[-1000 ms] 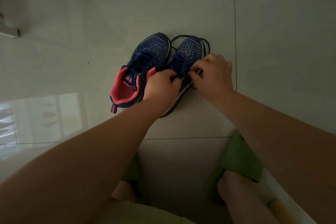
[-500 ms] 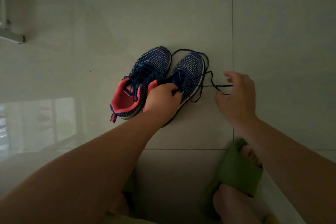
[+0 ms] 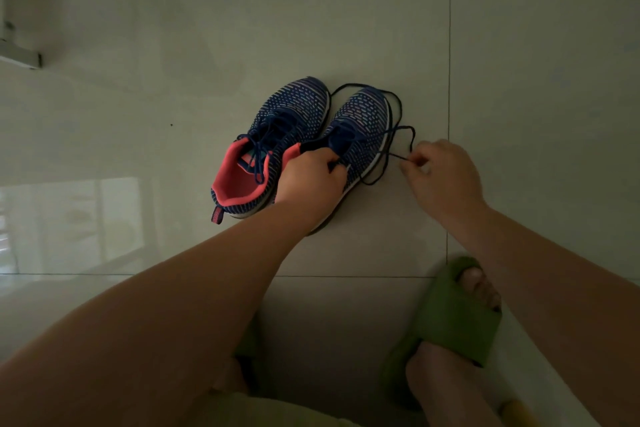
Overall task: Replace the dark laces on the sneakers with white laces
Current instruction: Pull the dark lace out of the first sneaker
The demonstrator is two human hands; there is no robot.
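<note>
Two blue knit sneakers with pink collars stand side by side on the tiled floor, toes pointing away from me. The left sneaker [image 3: 277, 135] still has its dark lace threaded and tied loosely. My left hand [image 3: 310, 182] grips the heel end of the right sneaker [image 3: 363, 125], covering its collar. That shoe's dark lace [image 3: 398, 107] lies loose, looping around the toe and onto the floor at the right. My right hand [image 3: 441, 177] pinches a strand of this lace beside the shoe. No white laces are in view.
My feet in green slides [image 3: 453, 319] rest on the floor near the bottom of the view, close to the shoes. A pale metal fixture [image 3: 20, 55] sits at the far left edge. A bright window reflection [image 3: 69, 225] shines on the tiles at left.
My right hand left the right sneaker's eyelets, pulled the dark lace out to the right, then came back a little and took a fresh pinch. My left hand stayed on the shoe.
</note>
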